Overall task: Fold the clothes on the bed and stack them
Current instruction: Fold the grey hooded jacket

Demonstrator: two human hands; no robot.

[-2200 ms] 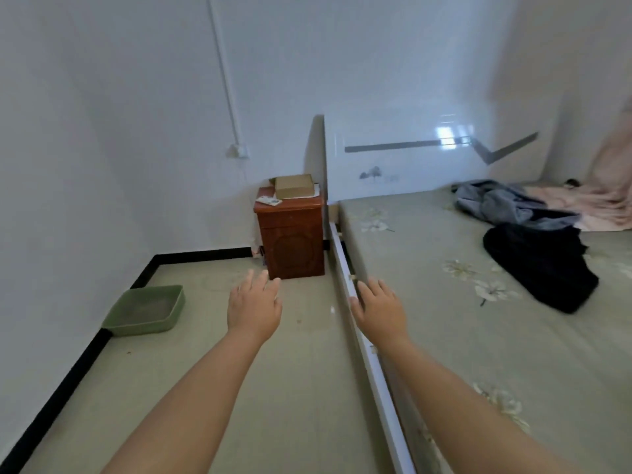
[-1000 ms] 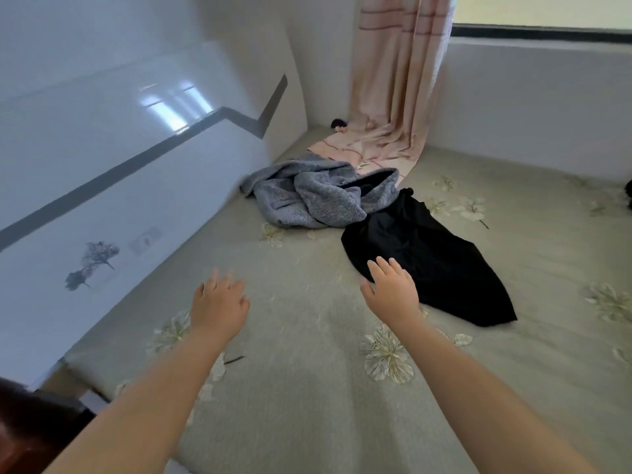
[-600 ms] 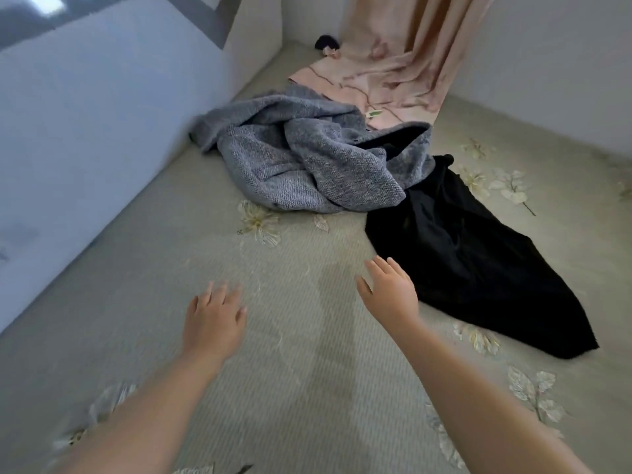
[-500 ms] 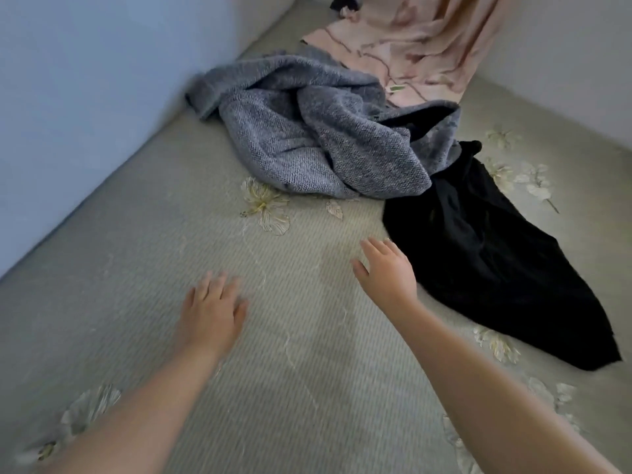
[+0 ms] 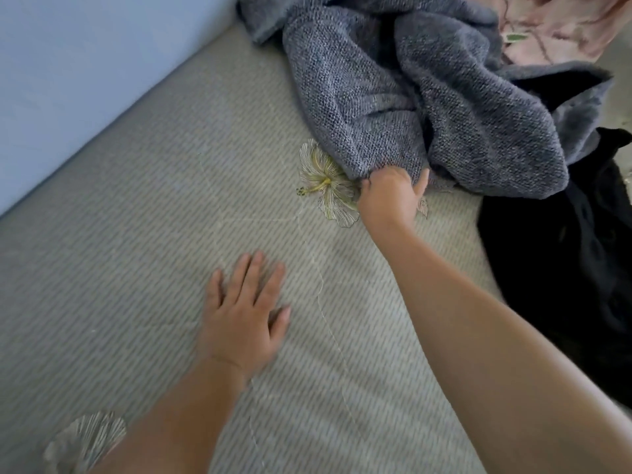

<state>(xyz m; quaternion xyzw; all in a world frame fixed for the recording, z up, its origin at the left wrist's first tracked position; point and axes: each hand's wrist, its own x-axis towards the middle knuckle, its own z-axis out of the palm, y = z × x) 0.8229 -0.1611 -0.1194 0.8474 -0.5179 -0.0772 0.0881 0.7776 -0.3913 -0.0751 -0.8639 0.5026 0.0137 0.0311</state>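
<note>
Nearest, our left hand [image 5: 244, 319] lay flat with fingers straight on the bed [image 5: 136, 200]. Farther right, our right hand [image 5: 390, 196] gripped the near edge of the crumpled grey knit garment [image 5: 393, 97]; a black garment [image 5: 564, 251] lay right of it.

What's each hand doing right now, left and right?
Left hand: open, fingers straight, flat on the bed, holding nothing.
Right hand: closed, gripping the near edge of the grey knit garment.
</note>
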